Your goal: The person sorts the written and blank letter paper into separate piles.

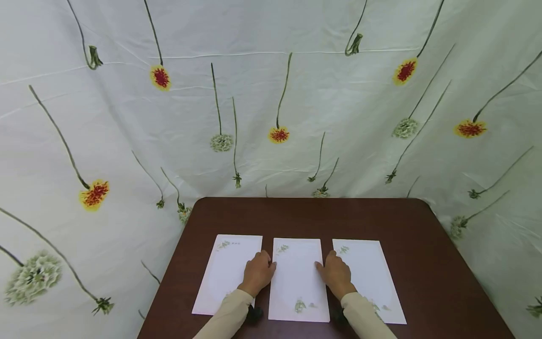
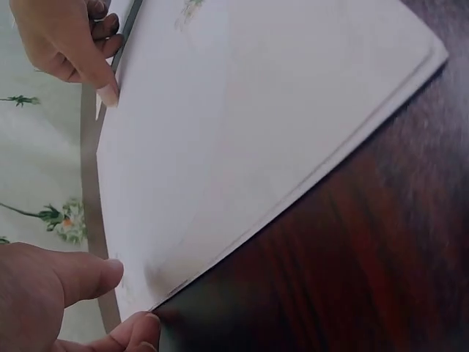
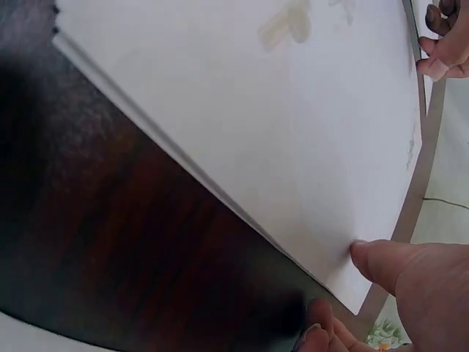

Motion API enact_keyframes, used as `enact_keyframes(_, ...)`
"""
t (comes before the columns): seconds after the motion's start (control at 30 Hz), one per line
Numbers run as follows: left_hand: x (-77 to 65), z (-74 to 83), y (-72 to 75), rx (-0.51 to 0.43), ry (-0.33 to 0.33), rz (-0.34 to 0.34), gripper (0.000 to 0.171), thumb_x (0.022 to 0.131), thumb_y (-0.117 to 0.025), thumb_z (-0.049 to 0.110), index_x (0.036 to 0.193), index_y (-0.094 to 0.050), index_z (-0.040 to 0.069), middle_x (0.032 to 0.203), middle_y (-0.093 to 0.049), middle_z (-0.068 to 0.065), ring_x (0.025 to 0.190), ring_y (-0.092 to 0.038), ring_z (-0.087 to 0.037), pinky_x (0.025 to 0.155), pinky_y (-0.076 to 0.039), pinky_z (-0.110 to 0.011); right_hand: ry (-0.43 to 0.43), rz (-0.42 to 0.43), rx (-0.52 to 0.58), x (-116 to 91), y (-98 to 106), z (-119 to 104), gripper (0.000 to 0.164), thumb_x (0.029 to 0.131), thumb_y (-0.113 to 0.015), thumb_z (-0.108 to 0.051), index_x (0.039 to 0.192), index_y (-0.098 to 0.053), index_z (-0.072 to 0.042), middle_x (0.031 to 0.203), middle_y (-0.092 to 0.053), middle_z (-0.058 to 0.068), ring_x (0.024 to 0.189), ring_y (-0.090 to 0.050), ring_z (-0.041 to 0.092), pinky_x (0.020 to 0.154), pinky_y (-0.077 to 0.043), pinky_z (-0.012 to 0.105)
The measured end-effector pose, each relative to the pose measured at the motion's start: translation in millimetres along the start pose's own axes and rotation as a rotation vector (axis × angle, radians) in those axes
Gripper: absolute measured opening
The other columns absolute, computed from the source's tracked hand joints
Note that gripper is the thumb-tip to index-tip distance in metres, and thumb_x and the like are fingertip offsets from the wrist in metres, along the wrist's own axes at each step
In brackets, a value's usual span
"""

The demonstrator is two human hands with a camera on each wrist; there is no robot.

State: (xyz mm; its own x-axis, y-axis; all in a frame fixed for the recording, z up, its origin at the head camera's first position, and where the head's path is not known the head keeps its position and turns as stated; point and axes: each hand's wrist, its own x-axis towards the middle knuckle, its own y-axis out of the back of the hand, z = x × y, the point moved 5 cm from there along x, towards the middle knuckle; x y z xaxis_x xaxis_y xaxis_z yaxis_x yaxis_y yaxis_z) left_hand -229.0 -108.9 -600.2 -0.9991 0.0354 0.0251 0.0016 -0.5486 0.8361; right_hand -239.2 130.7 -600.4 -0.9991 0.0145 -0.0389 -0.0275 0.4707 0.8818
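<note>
Pinching the left long edge of the middle paper (image 1: 298, 282), the left hand (image 1: 258, 274) has its thumb above the sheet and its curled fingers at the side of it. The right hand (image 1: 336, 274) pinches the right long edge of the same paper in the same manner, across from the left hand. Both hands are nearer to the far end of this paper than to its near end. How hard they press, I cannot tell. The middle paper lies on the brown table (image 1: 305, 217), and in the wrist views its edge shows more than one layer. Small green plants are printed at its far left corner and close to its near edge.

To the left of the middle paper, a little apart, lies the left paper (image 1: 230, 268); the left sleeve (image 1: 233, 310) passes over its near right corner. To the right of the middle paper lies the right paper (image 1: 364, 278), partly covered by the right hand and the right sleeve (image 1: 366, 318). Beyond the middle paper, past the table's far edge, hangs a pale cloth (image 1: 250, 28) with long-stemmed flowers (image 1: 279, 135).
</note>
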Motion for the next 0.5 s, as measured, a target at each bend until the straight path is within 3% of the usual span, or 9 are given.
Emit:
enact_keyframes(0.13,-2.3,1.5,-8.0,0.020,0.016,-0.033,0.026,0.093,-0.071,0.020,0.089,-0.054,0.001,0.079,-0.050,-0.007,0.069,-0.048,-0.023,0.073,-0.043,-0.049,-0.001,0.007,0.003,-3.3,-4.0,-0.7,0.055,0.090,-0.075,-0.028,0.108,-0.052,0.020,0.070,-0.061,0.019,0.060,-0.064,0.034,0.056,-0.052,0.047)
enact_keyframes(0.3,-4.3,2.4,-10.7,0.009,0.031,0.000,0.029,0.091,-0.073,0.020,0.091,-0.054,-0.002,0.082,-0.051,-0.010,0.071,-0.053,-0.027,0.073,-0.046,-0.051,-0.015,0.017,0.001,-3.4,-6.8,-1.0,0.046,0.091,-0.074,-0.027,0.100,-0.055,0.014,0.070,-0.060,0.018,0.064,-0.065,0.036,0.059,-0.052,0.050)
enact_keyframes(0.5,-2.7,2.3,-14.2,0.028,0.038,0.015,0.032,0.090,-0.075,0.021,0.091,-0.054,-0.004,0.081,-0.052,-0.011,0.072,-0.055,-0.029,0.070,-0.047,-0.049,-0.066,-0.009,0.046,-2.7,-10.0,3.4,0.044,0.091,-0.073,-0.025,0.103,-0.055,0.013,0.077,-0.063,0.020,0.076,-0.066,0.040,0.069,-0.051,0.056)
